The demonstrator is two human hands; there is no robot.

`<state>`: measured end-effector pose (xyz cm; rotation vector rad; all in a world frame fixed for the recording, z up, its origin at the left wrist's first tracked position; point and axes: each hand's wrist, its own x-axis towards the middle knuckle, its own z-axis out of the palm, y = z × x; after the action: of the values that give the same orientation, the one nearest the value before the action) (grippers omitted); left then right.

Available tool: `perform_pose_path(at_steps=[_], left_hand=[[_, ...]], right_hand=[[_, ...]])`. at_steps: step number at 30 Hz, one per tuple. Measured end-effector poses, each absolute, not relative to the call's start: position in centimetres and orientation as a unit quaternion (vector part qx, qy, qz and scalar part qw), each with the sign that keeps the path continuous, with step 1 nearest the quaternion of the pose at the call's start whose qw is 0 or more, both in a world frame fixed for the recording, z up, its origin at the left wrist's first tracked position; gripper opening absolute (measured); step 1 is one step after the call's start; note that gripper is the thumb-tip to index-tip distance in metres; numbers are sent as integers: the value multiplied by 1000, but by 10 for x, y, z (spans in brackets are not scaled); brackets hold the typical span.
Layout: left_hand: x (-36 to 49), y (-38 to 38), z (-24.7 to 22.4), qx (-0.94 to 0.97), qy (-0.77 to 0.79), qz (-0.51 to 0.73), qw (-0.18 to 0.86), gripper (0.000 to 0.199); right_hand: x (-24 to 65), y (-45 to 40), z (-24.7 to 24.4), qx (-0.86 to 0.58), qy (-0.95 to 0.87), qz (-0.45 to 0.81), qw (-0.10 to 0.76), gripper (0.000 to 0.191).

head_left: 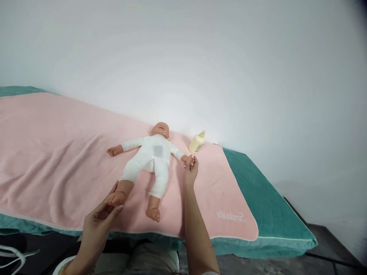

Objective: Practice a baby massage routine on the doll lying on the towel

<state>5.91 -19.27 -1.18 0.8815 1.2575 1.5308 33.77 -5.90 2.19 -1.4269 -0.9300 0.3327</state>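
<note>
Left forearm point(78, 254): nearest you, slanting up and inward from the bottom of your view.
Blanket, left stretch: the pink blanket point(31, 145) spreads widest on this side, partly rumpled, giving your left arm the most sideways room.
Left hand point(99, 221): grasping one foot point(116, 198) of the doll point(150, 149), your thumb by the toes; the torso lies ahead and to the right of it.
Doll's axis: on its back on the blanket between your hands, head by the wall point(177, 68), legs toward you, its length leaning slightly right at the far end.
Front edge: the other foot point(153, 213) lies near the blanket's hem on your side.
Right hand point(191, 173): fingers closed lightly on the doll's outstretched hand point(187, 159); the torso lies to its left, nearer to it than to your left hand.
Pump bottle point(197, 143): just beyond your right hand, limiting reach toward the wall.
Right edge: blanket ends, then green cover point(269, 206).
</note>
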Motion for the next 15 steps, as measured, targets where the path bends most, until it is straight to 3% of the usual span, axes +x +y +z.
perform_pose_path(at_steps=[8,15], left_hand=[[68,-154,31,440,482,654,383,42],[87,-114,58,458,441,657,405,46]], right_hand=[[303,-47,44,-572,-567,68,588,47],[275,-27,42,-539,-688,65,481,41]])
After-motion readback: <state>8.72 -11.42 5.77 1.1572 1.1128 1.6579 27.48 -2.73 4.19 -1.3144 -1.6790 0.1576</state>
